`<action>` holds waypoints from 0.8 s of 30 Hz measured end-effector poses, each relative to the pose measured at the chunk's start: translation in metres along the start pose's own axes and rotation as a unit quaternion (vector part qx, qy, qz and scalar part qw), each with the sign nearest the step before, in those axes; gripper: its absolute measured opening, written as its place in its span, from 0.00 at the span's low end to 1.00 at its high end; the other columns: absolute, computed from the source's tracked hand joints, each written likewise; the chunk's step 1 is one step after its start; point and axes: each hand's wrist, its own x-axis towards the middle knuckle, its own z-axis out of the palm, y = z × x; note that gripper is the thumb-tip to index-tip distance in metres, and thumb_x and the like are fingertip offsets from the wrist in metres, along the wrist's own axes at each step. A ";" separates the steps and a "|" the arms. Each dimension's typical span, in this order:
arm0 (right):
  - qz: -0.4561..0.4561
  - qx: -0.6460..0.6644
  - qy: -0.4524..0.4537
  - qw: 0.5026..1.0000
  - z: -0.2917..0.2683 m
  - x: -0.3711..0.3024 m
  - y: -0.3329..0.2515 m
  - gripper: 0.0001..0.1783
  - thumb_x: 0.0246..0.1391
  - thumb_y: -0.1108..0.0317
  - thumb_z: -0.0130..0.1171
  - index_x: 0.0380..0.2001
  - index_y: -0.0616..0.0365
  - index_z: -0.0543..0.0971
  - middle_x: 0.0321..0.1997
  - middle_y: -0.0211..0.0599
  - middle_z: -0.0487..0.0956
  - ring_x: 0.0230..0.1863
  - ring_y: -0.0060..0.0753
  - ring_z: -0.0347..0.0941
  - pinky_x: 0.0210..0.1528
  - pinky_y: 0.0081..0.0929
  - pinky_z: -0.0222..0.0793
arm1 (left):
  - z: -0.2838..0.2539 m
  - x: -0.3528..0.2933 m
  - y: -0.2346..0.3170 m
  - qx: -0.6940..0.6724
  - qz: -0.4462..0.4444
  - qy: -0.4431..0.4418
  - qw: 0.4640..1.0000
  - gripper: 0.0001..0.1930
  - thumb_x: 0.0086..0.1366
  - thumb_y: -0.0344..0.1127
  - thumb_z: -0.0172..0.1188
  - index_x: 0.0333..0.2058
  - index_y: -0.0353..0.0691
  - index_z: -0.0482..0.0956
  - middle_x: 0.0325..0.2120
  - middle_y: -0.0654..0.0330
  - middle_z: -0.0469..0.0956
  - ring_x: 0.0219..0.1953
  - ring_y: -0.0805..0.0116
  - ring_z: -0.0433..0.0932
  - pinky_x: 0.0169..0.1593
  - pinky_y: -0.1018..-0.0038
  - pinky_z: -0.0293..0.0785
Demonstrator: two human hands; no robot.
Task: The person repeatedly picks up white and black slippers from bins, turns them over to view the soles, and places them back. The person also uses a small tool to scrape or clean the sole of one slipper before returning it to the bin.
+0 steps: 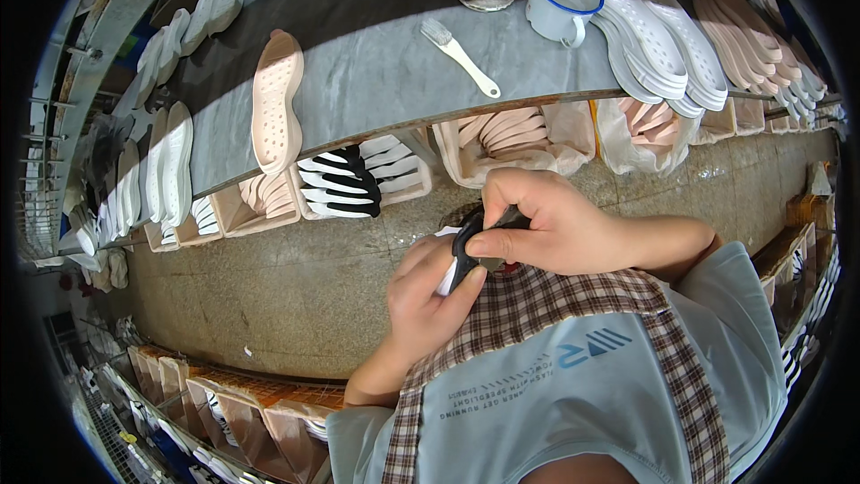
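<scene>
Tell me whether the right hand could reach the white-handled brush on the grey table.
Probably not straight away: the right hand pinches a small dark object by the curved black-and-white piece in the left hand. Once free, likely yes: nothing covers the white-handled brush.

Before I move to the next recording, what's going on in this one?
Someone in a checked apron holds a black-and-white sole in the left hand. The fingers of the right hand pinch a dark piece at the sole, too covered to identify. On the bench beyond, a pink sole and a brush lie, and a mug stands upright.
</scene>
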 end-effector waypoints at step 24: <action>-0.006 0.023 0.031 0.999 0.006 -0.007 0.007 0.13 0.53 0.65 0.60 0.26 0.58 0.67 0.20 0.28 0.71 0.19 0.13 0.68 0.18 0.13 0.61 | 0.007 -0.001 0.000 0.050 0.029 -0.005 0.998 0.15 0.49 0.23 0.64 0.37 0.30 0.77 0.29 0.51 0.77 0.28 0.57 0.75 0.33 0.68 0.70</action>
